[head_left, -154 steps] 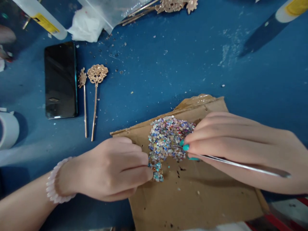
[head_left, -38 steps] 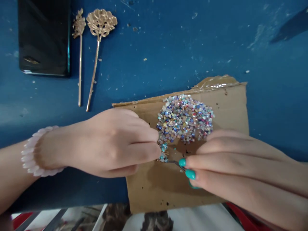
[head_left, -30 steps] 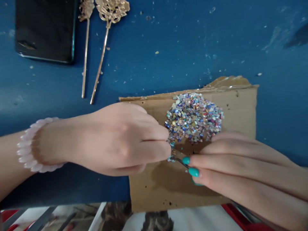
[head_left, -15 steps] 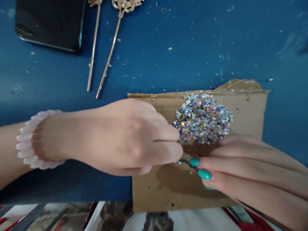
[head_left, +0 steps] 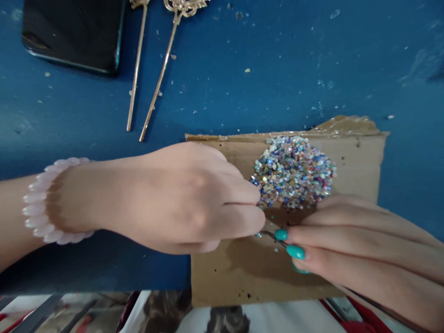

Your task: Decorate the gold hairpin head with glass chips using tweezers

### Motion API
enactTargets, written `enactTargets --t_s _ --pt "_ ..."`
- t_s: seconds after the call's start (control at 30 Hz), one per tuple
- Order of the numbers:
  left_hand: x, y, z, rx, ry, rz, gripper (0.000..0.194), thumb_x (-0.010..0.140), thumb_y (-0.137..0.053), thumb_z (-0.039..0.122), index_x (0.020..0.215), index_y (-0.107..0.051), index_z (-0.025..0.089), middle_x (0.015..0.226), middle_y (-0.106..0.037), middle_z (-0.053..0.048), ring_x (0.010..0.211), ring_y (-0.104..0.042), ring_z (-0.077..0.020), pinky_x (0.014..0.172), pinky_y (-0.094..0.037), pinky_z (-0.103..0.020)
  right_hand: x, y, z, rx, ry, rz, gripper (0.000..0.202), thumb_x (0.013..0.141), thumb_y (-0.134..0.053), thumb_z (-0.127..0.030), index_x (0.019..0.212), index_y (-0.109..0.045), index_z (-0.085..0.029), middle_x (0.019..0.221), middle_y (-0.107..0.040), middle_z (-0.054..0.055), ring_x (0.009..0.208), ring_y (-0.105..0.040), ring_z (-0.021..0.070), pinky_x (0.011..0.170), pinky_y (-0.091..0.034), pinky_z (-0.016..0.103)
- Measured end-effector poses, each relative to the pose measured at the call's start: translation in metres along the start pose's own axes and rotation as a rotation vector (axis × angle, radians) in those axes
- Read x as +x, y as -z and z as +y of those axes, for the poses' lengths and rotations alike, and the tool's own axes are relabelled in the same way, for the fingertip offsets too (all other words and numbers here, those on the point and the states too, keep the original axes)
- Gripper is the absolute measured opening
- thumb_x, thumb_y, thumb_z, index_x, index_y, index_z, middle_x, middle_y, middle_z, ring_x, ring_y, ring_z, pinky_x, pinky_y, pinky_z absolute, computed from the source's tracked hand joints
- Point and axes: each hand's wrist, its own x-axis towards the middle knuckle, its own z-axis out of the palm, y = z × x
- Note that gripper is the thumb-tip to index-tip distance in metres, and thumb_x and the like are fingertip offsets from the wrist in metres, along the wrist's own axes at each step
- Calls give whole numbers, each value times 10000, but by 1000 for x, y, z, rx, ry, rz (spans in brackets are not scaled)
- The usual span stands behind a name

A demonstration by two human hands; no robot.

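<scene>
My left hand [head_left: 187,199], with a pale pink bead bracelet [head_left: 39,210] at the wrist, is closed knuckles-up over the left part of a cardboard sheet [head_left: 222,282]. Its fingers hide whatever they hold; a small shiny bit shows just under the fingertips. From the right, my right hand [head_left: 360,245], with turquoise nails, pinches thin dark tweezers [head_left: 270,235]. Their tip reaches to my left fingertips, and the rear end shows below the right palm. Just above both hands lies a pile of small multicoloured shiny chips [head_left: 294,173] on the cardboard.
Two gold hairpins with openwork heads, one of them this hairpin [head_left: 161,78], lie on the blue table [head_left: 277,55] at upper left. Beside them is a black phone [head_left: 72,34]. Stray chips dot the tabletop, and the table's front edge runs along the bottom.
Both hands keep nearly the same place and grip. The view has shifted very slightly, and the tweezers stay at the left fingertips.
</scene>
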Motion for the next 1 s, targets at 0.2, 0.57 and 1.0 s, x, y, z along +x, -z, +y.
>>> enactTargets --t_s 0.2,0.57,1.0 --pt "2 1 0 0 -5 4 199 887 -418 77 805 -544 208 690 -483 16 590 -372 -163 541 -288 -331 -3 -5 -1 33 -71 94 186 1016 -533 -413 948 -681 -325 955 -772 -68 931 -735 153 1018 -582 312" --pt "0 0 0 -6 5 7 177 878 -439 85 804 -531 217 698 -480 23 594 -370 -167 551 -290 -352 0 -5 1 70 -36 93 206 973 -584 -350 881 -764 -308 881 -768 5 851 -747 214 870 -658 373" --pt "0 2 0 59 1 -1 189 884 -470 81 771 -541 215 721 -569 9 590 -441 -158 567 -313 -342 11 1 13 133 107 103 183 1007 -561 -328 905 -706 -285 908 -777 -7 799 -748 176 826 -645 326"
